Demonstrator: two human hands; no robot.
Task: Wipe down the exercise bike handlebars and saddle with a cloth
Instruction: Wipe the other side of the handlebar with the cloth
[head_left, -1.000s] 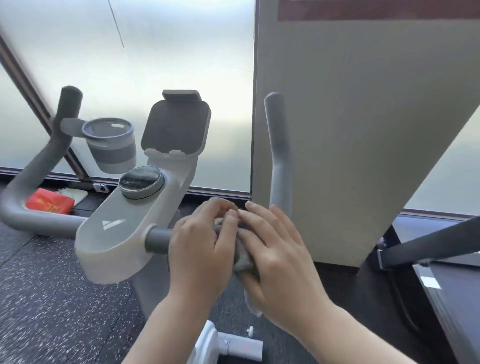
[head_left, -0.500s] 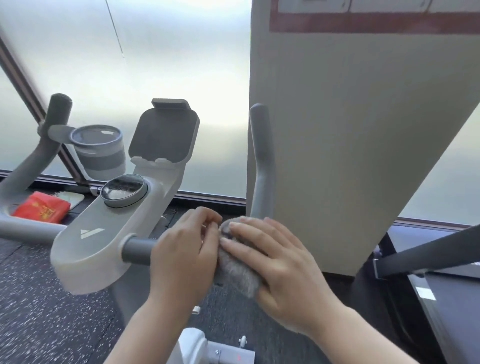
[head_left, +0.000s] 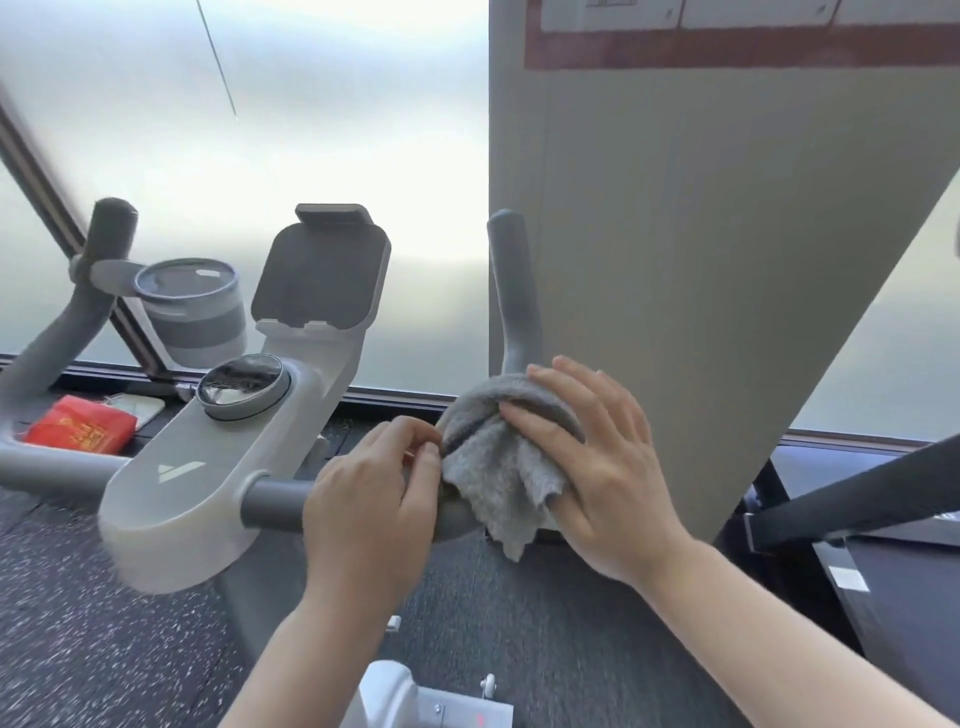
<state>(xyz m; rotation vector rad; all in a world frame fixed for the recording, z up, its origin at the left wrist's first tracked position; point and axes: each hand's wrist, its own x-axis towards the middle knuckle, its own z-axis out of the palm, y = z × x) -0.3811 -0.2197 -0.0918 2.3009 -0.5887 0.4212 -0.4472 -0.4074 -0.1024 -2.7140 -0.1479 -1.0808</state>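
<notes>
A: Far left on the floor there's a red packet (head_left: 78, 431) by the window frame; right of it the left handlebar (head_left: 57, 332) carries a grey cup holder (head_left: 195, 306); I can't tell what's inside it.

B: Then the console (head_left: 208, 467), round dial (head_left: 243, 385) on top, and the tablet stand (head_left: 322, 275) tilted up behind it.

A: The left hand (head_left: 374, 499) is curled round the right handlebar (head_left: 511, 291) near the console, fingertips pinching the edge of the grey cloth (head_left: 498, 462).

B: The cloth's draped over the bar's bend; the right hand (head_left: 597, 457) presses it there, fingers spread and fairly straight; a pillar (head_left: 701, 260) stands just behind.
</notes>
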